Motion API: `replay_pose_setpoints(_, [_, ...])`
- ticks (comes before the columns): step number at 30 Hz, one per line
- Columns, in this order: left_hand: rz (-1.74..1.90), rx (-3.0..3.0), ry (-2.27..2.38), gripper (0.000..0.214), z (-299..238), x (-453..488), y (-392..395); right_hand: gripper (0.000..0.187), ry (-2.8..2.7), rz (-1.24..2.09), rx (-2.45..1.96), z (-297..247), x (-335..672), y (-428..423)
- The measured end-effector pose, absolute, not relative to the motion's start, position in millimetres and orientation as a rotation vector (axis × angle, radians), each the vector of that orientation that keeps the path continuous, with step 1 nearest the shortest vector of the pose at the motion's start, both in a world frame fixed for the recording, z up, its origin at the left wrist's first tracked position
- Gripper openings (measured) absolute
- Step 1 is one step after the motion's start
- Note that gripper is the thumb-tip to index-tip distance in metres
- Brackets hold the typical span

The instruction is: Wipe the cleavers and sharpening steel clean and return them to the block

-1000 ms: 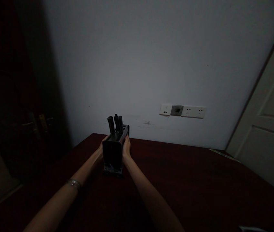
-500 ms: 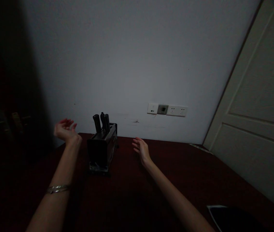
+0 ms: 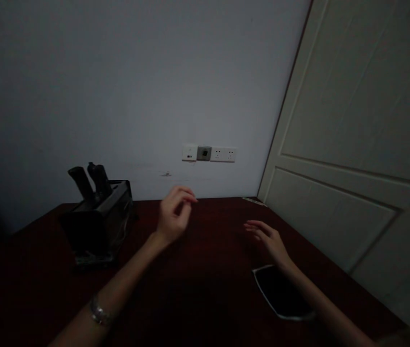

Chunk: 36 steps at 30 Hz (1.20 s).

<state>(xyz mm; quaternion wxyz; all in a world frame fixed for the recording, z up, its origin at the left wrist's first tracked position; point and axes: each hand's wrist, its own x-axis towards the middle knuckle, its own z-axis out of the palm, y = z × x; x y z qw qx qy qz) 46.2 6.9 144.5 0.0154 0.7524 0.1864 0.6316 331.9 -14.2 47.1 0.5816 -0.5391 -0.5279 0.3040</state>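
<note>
A dark knife block (image 3: 98, 224) with several black handles sticking up stands on the dark red table (image 3: 205, 270) at the left, near the wall. My left hand (image 3: 174, 217) hovers above the table's middle, to the right of the block, fingers loosely curled and empty. My right hand (image 3: 268, 238) is low over the table on the right, fingers stretched forward, just beyond a flat black object with a pale edge (image 3: 280, 291). My right forearm crosses above that object. A bracelet sits on my left wrist.
A grey wall stands behind the table with a row of sockets (image 3: 209, 153). A pale panelled door (image 3: 352, 144) fills the right side. The room is dim.
Both hands were gripping the knife block's sides, then let go and spread apart. The view has swung right; my left hand now sits right of the block and my right hand nears the flat black object.
</note>
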Motion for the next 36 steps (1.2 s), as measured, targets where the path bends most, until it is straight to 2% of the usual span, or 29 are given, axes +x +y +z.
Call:
replay_pose_setpoints(5, [0.904,2.945,0.318,0.024,85,124,-12,0.031,-1.412,0.456,-1.584,26,411,-43])
replay_pose_setpoints(10, [0.441,3.172,0.079,0.028,29,165,-23,0.031,-1.468,0.343,-1.737,-2,452,-64])
replay_pose_setpoints(19, [0.414,3.235,-0.071,0.022,-20,191,-22,0.039,-1.515,0.442,-1.802,-31,473,-66])
replay_pose_setpoints(24, [0.434,3.237,-0.057,0.019,-25,195,-19,0.043,-1.530,0.360,-1.887,-42,482,-61])
replay_pose_setpoints(36, [0.477,3.269,-0.010,0.011,-26,194,-13,0.044,-1.459,0.545,-1.786,-40,485,-54])
